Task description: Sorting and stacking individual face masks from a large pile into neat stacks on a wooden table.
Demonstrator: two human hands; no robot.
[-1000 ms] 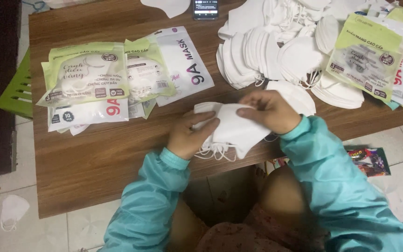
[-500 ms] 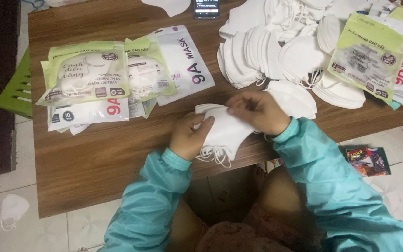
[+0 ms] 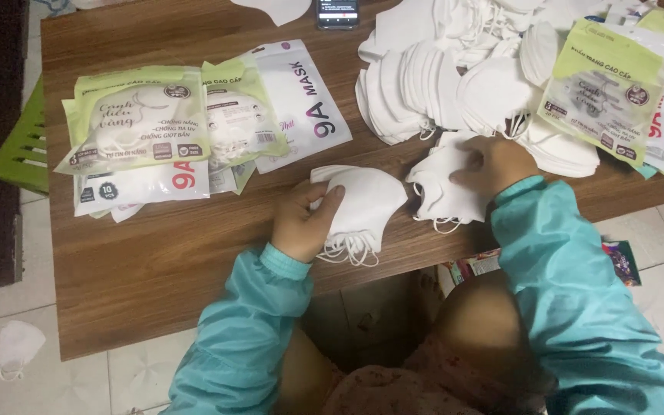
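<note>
White folded masks point(image 3: 363, 204) lie stacked at the table point(image 3: 155, 261) edge.

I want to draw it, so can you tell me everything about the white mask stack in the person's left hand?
The stack of white face masks is a small bundle of folded, soft fabric-like masks, lying flat near the front edge of the brown wooden table. Thin white ear loops dangle in a tangle at its lower end. The left hand grips its left side, thumb on top. The right hand is apart from it, resting on another white mask beside it.

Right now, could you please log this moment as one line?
left hand: holds mask stack | right hand: on loose masks | surface: wooden table
</note>
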